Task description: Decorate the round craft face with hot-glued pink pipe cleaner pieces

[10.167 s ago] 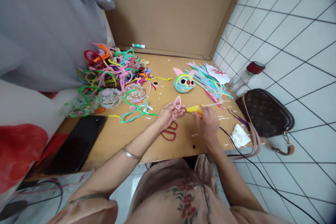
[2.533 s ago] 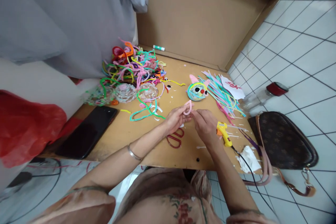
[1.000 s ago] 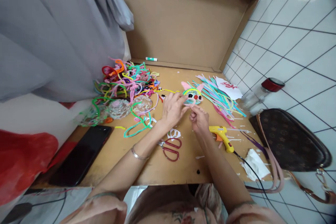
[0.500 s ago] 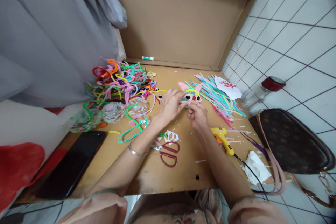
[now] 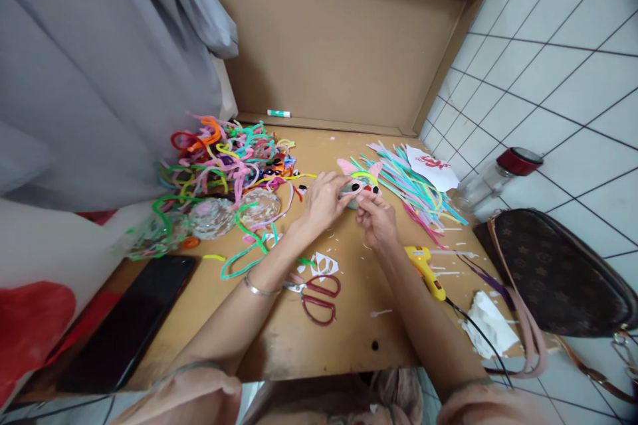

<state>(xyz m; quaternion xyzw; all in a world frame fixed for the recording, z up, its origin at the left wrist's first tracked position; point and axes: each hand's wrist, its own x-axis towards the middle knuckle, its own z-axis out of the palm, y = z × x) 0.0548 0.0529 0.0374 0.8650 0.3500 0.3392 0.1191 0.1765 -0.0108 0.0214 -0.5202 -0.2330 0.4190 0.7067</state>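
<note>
A small animal-face craft (image 5: 367, 179) is held between my two hands above the middle of the table. It has pink ears, a yellow-green band, black eyes and a red nose on a clear, pale round base. My left hand (image 5: 325, 200) grips its left side, thumb and forefinger beside one eye. From below, my right hand (image 5: 377, 218) pinches at the front near the nose, where a thin pink strip shows. Fingers hide much of the lower face. Red-handled scissors (image 5: 319, 299) and white paper scraps (image 5: 325, 265) lie nearer me.
Left: tangled pipe cleaners (image 5: 234, 159), clear plastic pieces (image 5: 212, 218), a black phone (image 5: 132, 322). Right: straight pipe cleaners (image 5: 409, 179), a yellow glue gun (image 5: 426, 272) with its cord, a brown bag (image 5: 563, 272), a red-lidded bottle (image 5: 518, 161). Cardboard (image 5: 339, 33) stands behind.
Both hands keep hold of the craft, which has tilted slightly. The fingers have barely moved, and the whole view has shifted a little.
</note>
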